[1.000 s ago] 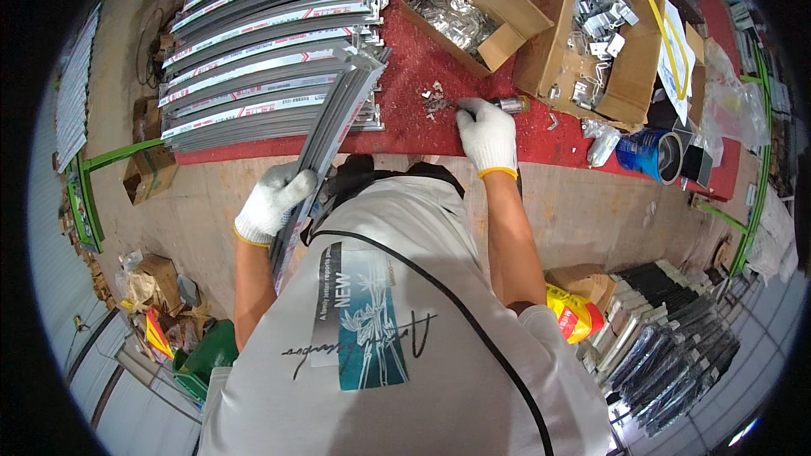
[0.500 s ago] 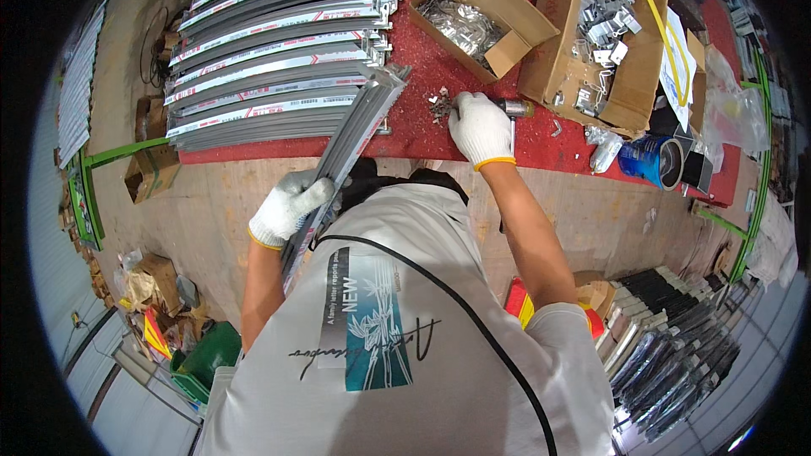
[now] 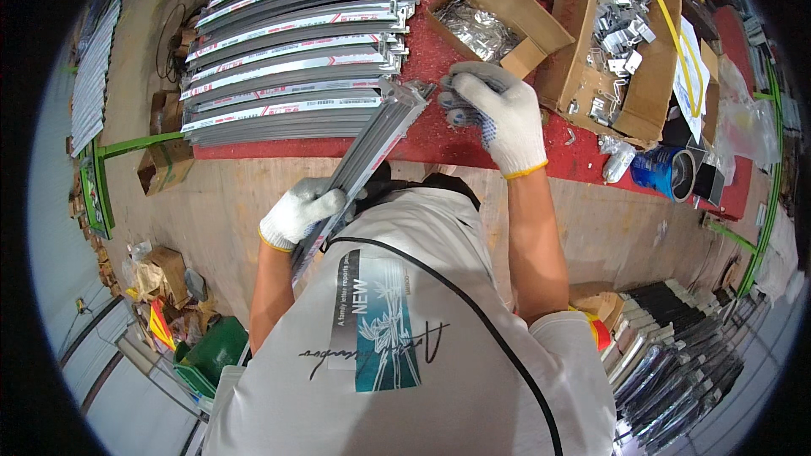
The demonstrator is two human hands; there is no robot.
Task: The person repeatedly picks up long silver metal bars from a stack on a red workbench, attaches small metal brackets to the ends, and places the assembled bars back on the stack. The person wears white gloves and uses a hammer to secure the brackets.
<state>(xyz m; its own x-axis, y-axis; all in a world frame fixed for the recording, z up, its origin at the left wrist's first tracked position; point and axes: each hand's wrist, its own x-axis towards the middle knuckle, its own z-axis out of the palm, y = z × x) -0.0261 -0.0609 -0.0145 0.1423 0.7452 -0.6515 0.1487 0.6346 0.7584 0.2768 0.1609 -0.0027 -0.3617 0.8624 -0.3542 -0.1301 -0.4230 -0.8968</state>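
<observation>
My left hand, in a white knit glove with a yellow cuff, is closed around a long grey metal profile. The profile slants from beside my body up to the table's front edge, its far end lying over the red surface. Just right of that end, my gloved right hand is raised with its fingers curled and thumb pressed in. Whatever is between those fingertips is too small or hidden to make out. To the left lie several stacked metal profiles with printed film strips.
An open cardboard box of small shiny metal clips stands beyond my right hand. Beside it, a larger box holds bent metal brackets. A blue can and a clear plastic bag sit at the table's right.
My right hand has lifted off the small parts on the table, turned, and its fingers have curled in beside the profile's end. My left hand keeps its hold on the profile.
</observation>
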